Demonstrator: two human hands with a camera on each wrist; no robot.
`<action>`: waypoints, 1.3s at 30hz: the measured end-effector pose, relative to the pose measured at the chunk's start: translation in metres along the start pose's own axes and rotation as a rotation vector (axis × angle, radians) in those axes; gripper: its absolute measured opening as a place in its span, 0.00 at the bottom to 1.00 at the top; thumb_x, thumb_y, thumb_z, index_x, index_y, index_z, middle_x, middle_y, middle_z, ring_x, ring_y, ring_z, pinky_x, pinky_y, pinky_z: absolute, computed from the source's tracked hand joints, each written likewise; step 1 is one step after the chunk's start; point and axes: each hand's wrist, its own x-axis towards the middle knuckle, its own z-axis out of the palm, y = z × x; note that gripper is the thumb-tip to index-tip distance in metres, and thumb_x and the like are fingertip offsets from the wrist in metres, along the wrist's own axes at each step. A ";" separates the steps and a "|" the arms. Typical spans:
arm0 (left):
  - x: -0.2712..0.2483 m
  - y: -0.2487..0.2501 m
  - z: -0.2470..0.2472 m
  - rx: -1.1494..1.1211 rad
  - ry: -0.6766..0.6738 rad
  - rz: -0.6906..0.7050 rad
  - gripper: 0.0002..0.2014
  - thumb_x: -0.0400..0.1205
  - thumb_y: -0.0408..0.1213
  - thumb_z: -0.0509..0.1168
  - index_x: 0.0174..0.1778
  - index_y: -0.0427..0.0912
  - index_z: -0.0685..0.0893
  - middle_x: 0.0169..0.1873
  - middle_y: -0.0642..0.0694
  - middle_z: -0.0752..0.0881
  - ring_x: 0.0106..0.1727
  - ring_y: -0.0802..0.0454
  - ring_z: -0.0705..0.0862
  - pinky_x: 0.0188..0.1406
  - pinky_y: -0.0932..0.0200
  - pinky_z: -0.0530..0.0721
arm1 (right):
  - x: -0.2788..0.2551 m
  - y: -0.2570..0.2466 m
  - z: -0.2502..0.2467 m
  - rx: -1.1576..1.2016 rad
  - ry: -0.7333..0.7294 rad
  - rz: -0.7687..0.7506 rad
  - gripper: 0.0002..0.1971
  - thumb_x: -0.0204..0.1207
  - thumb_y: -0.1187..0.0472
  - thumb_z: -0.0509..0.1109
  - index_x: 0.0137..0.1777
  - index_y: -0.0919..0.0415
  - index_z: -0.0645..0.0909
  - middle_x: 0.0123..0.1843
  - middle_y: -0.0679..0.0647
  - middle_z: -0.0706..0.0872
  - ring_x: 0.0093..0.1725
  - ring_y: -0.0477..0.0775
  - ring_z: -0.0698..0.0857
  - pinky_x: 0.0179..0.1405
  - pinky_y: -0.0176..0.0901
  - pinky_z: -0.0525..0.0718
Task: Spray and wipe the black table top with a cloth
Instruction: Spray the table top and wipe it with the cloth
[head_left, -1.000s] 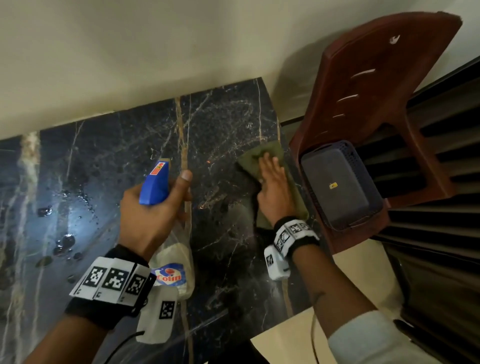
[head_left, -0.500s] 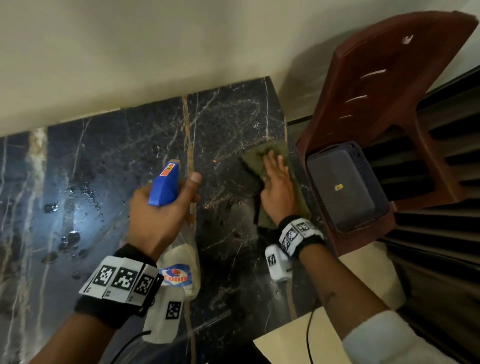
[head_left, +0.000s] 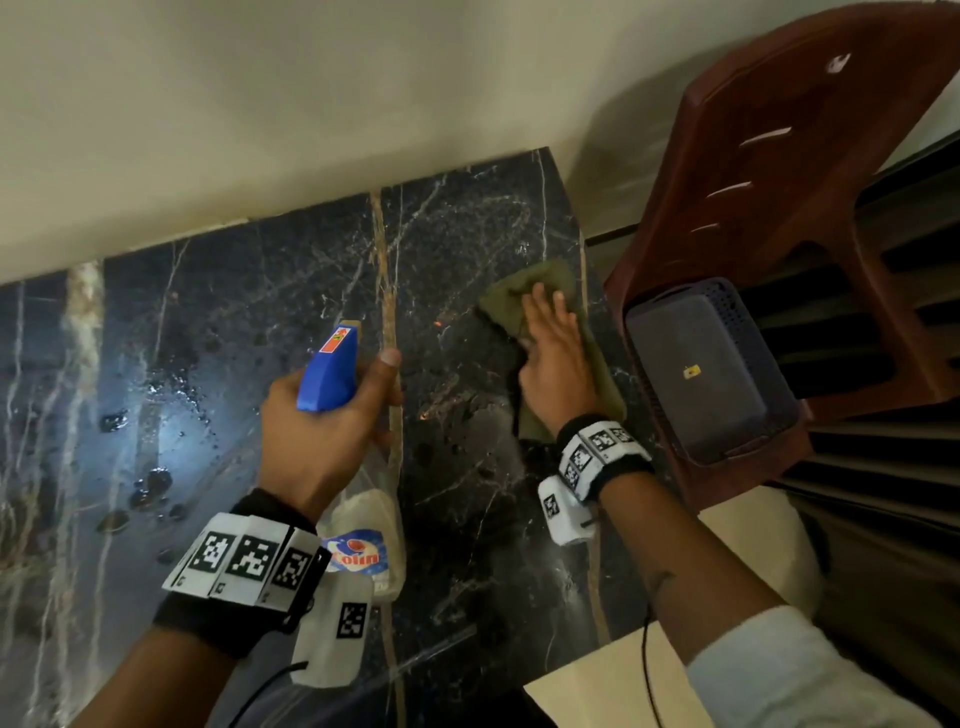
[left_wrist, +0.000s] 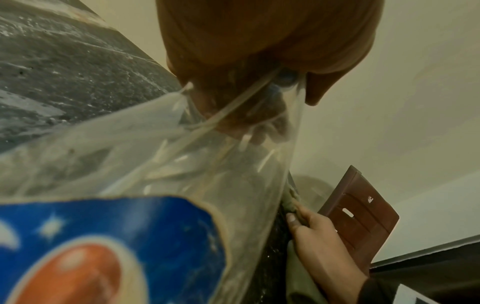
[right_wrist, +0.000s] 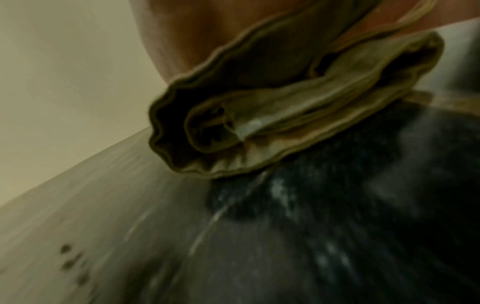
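L hand is gripping spray bottle; R hand, fingers flat, is pressing cloth on worktop at 3 o'clock edge.

Glossy marble top; matt cloth; clear plastic bottle.

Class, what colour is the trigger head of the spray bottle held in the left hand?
Blue, with a small red label on the spray bottle head; the head view shows it best.

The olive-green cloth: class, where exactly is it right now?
In the head view, the olive-green cloth lies under the right hand near the right end of the black marble table top, beside the brown plastic chair.
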 end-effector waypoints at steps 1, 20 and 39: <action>0.001 -0.001 -0.001 -0.009 0.002 -0.009 0.17 0.82 0.50 0.72 0.39 0.37 0.88 0.34 0.41 0.92 0.28 0.46 0.89 0.28 0.54 0.87 | 0.008 0.008 -0.005 -0.002 0.057 0.073 0.35 0.78 0.76 0.61 0.85 0.61 0.63 0.89 0.55 0.59 0.88 0.60 0.53 0.87 0.59 0.53; -0.005 -0.003 -0.006 -0.079 0.021 -0.005 0.15 0.82 0.45 0.71 0.41 0.34 0.88 0.33 0.42 0.91 0.24 0.53 0.87 0.22 0.67 0.83 | 0.004 -0.005 -0.002 0.017 0.053 0.160 0.32 0.83 0.71 0.60 0.87 0.60 0.61 0.89 0.53 0.56 0.89 0.56 0.50 0.88 0.54 0.50; 0.029 0.018 0.007 -0.028 0.087 0.028 0.14 0.81 0.47 0.73 0.38 0.39 0.89 0.33 0.42 0.92 0.28 0.46 0.89 0.29 0.56 0.87 | -0.005 0.001 -0.001 0.007 -0.127 -0.084 0.38 0.80 0.72 0.62 0.88 0.52 0.54 0.90 0.45 0.48 0.89 0.49 0.41 0.87 0.47 0.42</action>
